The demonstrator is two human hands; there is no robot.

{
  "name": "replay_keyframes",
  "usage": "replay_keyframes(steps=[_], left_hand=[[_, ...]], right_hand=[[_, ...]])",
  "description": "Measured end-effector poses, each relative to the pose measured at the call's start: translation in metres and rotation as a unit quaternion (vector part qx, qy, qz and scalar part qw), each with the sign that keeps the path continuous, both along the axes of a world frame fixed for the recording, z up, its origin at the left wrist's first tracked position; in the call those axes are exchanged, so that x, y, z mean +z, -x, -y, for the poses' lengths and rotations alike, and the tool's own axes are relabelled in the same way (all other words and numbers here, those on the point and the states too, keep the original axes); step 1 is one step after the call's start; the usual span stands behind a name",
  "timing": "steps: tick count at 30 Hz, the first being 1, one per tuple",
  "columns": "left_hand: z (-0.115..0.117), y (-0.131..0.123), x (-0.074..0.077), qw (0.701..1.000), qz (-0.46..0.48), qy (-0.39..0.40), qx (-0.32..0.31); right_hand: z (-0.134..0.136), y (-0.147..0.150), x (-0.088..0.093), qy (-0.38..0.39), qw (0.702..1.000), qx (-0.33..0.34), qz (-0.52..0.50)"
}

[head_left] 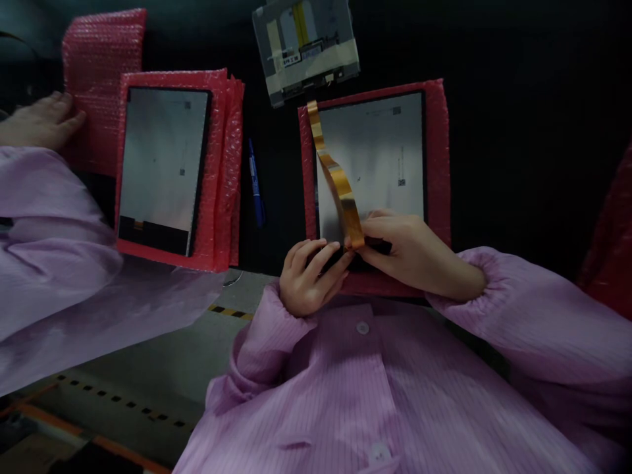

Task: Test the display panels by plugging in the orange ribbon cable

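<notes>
A display panel [375, 158] with a silvery back lies on a sheet of red bubble wrap [437, 158] in front of me. Across its left side runs a gold-coloured flat ribbon cable [340, 184], coming down from a small device with a circuit board [309, 56]. My right hand [419, 255] pinches the cable's lower end between thumb and fingers at the panel's near edge. Close beside it, my left hand [309, 276] is closed, its curled fingers at that same edge and fingertips meeting the cable end. What the left fingers grip there is hidden.
To the left, a second display panel [162, 168] rests on stacked red bubble-wrap bags [227, 171]. A blue marker pen [255, 184] lies between the panels. A co-worker's hand [42, 122] touches another red bubble-wrap piece [101, 79]. More red wrap [609, 243] is at far right.
</notes>
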State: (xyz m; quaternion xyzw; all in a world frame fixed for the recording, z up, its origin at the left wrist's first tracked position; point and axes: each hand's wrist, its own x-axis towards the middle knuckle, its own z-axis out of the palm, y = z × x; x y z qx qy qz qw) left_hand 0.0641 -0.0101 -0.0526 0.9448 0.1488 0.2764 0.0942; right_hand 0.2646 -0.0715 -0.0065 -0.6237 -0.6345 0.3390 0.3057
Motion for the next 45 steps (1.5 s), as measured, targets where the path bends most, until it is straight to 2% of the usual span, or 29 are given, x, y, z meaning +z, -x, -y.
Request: replay_keyframes(steps=[4, 9, 12, 14, 17, 19, 21, 24, 27, 29, 33, 36, 39, 45], left_hand=[[0.002, -0.001, -0.002, 1.0, 0.014, 0.0, -0.001], [0.002, -0.003, -0.001, 0.999, 0.016, -0.038, 0.011], [0.002, -0.004, 0.0, 1.0, 0.013, -0.026, 0.011], [0.001, -0.003, 0.002, 1.0, 0.012, 0.025, 0.011], [-0.002, 0.003, 0.011, 0.986, 0.014, 0.168, 0.004], [-0.007, 0.008, 0.022, 0.966, 0.036, 0.256, 0.008], [-0.019, 0.008, 0.036, 0.956, 0.063, 0.283, 0.04], [-0.052, -0.006, 0.058, 0.97, 0.085, 0.198, 0.11], [-0.1, -0.039, 0.069, 0.983, 0.043, 0.073, 0.165], [-0.135, -0.066, 0.068, 0.978, -0.013, 0.028, 0.205], [-0.189, -0.107, 0.052, 0.954, -0.122, 0.023, 0.274], [-0.203, -0.119, 0.04, 0.937, -0.161, 0.022, 0.308], [-0.204, -0.12, 0.033, 0.935, -0.173, 0.006, 0.311], [-0.204, -0.118, 0.037, 0.936, -0.191, 0.003, 0.297]], right_hand=[[0.0, -0.001, 0.001, 0.003, 1.0, 0.0, 0.011], [-0.002, 0.0, 0.002, -0.012, 1.0, 0.003, 0.021], [-0.002, -0.002, 0.004, -0.001, 1.0, -0.005, -0.008], [-0.001, -0.007, 0.006, 0.02, 0.998, -0.037, -0.044], [0.0, -0.022, 0.009, 0.022, 0.991, -0.121, -0.058], [0.0, -0.034, 0.01, 0.0, 0.984, -0.177, -0.023], [-0.002, -0.045, 0.011, -0.017, 0.977, -0.209, 0.038], [-0.004, -0.057, 0.011, -0.038, 0.965, -0.222, 0.133], [-0.006, -0.062, 0.005, -0.061, 0.961, -0.219, 0.16], [-0.008, -0.063, -0.001, -0.072, 0.961, -0.217, 0.156], [-0.009, -0.065, -0.007, -0.076, 0.963, -0.212, 0.151], [-0.009, -0.065, -0.008, -0.075, 0.964, -0.206, 0.15], [-0.008, -0.065, -0.007, -0.076, 0.964, -0.205, 0.152], [-0.007, -0.062, -0.007, -0.076, 0.965, -0.198, 0.156]])
